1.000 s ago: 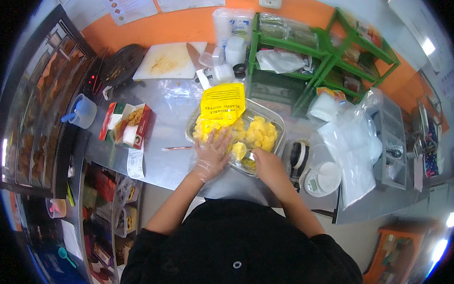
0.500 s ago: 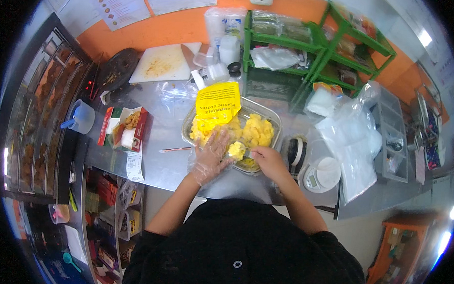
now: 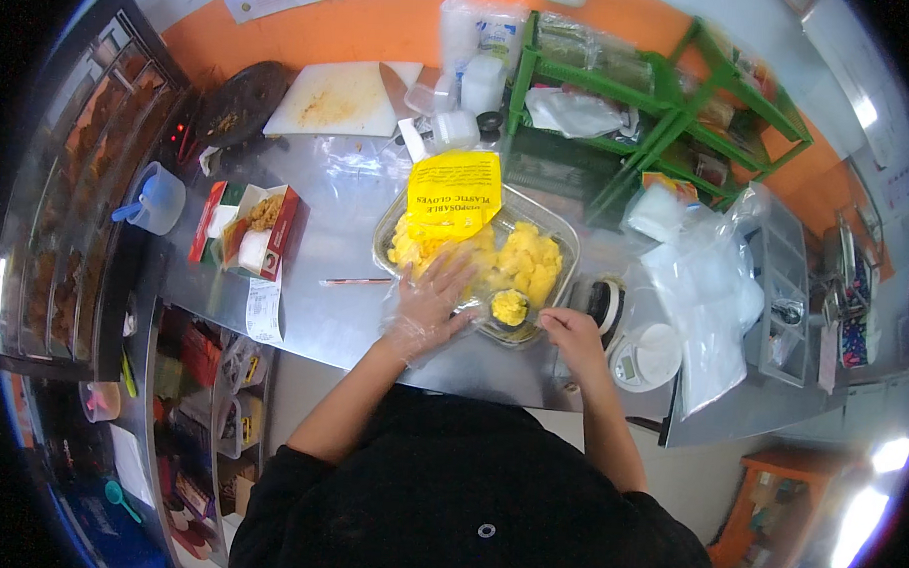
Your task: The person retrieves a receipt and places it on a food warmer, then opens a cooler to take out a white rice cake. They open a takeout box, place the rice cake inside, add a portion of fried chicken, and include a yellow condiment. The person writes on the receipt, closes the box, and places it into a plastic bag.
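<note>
A rectangular clear-walled tray (image 3: 573, 228) holds lumps of soft yellow food (image 3: 531, 262). A yellow packet of disposable gloves (image 3: 456, 194) lies over its far left part. My left hand (image 3: 432, 305), in a clear plastic glove, lies with fingers spread over the tray's near left part, touching the yellow food. My bare right hand (image 3: 575, 338) is closed at the tray's near right corner, pinching the handle of a round-bowled scoop (image 3: 510, 308) heaped with yellow food. The handle is mostly hidden by the fingers.
Left on the metal table (image 3: 333, 330) are a red food box (image 3: 281, 238), a receipt (image 3: 264, 312) and a thin stick (image 3: 356, 282). A white cutting board (image 3: 341, 95) with a knife is behind. Right stand a kitchen scale (image 3: 647, 359), plastic bags (image 3: 699, 313) and green racks (image 3: 666, 116).
The scoop has moved right and now shows its round, filled bowl facing up. My right hand has shifted slightly right. My left hand stays over the food; the view has tilted a little.
</note>
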`<state>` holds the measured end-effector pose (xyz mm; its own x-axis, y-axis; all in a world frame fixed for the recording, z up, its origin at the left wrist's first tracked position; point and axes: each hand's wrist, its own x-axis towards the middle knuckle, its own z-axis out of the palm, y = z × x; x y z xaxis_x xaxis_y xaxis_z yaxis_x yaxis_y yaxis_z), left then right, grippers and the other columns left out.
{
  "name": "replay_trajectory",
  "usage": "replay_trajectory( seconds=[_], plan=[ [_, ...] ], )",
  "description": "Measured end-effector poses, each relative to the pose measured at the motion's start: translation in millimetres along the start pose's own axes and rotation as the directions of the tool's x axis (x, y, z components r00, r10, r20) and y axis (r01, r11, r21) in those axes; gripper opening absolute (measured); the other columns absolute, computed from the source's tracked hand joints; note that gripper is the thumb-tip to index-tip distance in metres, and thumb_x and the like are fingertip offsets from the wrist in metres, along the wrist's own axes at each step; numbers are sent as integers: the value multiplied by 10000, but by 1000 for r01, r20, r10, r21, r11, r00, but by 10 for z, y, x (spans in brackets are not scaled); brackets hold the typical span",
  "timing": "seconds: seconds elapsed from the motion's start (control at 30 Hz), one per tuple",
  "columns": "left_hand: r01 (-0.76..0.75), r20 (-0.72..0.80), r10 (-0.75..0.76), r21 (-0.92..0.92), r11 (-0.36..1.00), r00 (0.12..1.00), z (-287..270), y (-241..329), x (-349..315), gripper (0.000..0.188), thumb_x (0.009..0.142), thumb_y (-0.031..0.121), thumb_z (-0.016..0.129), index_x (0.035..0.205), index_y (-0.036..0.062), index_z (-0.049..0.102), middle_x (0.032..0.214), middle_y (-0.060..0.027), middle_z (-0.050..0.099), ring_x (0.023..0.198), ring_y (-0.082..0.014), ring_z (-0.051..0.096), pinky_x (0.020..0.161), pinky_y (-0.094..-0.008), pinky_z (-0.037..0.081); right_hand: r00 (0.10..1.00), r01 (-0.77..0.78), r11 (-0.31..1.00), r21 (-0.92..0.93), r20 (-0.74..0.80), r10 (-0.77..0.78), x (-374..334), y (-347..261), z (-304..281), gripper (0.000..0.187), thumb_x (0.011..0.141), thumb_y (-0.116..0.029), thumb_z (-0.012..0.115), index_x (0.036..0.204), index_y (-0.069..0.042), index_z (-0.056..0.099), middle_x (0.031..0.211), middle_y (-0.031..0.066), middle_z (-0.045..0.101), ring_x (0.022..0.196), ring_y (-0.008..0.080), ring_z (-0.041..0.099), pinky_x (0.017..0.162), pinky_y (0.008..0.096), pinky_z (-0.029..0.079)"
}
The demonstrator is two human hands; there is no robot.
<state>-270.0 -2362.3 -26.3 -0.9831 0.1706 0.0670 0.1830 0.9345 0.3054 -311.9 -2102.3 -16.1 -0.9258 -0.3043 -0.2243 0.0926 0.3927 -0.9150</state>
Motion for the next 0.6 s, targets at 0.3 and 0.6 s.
replay_trajectory(
  seconds=[0.3, 0.6],
  plan=[
    [-155, 27, 155, -3, 988, 988, -41, -192, -37, 632, 905, 429, 539, 1454, 178, 350, 1539, -73, 278, 1421, -275, 249, 1109, -600, 166, 955, -221, 963, 151, -167, 246, -176, -118, 95, 258, 865, -236, 659, 978, -8, 697, 671, -15, 575, 591, 81, 514, 536, 227, 389],
    [-194, -252, 132, -243, 950, 959, -790, -2116, -1245, 624, 717, 53, 649, 1315, 114, 481, 1321, -112, 520, 1226, -314, 486, 1027, -478, 383, 885, -11, 988, 156, -459, 82, -240, -866, 217, 234, 929, -250, 594, 1017, -37, 632, 644, -102, 443, 511, 5, 343, 452, 184, 228]
  ],
)
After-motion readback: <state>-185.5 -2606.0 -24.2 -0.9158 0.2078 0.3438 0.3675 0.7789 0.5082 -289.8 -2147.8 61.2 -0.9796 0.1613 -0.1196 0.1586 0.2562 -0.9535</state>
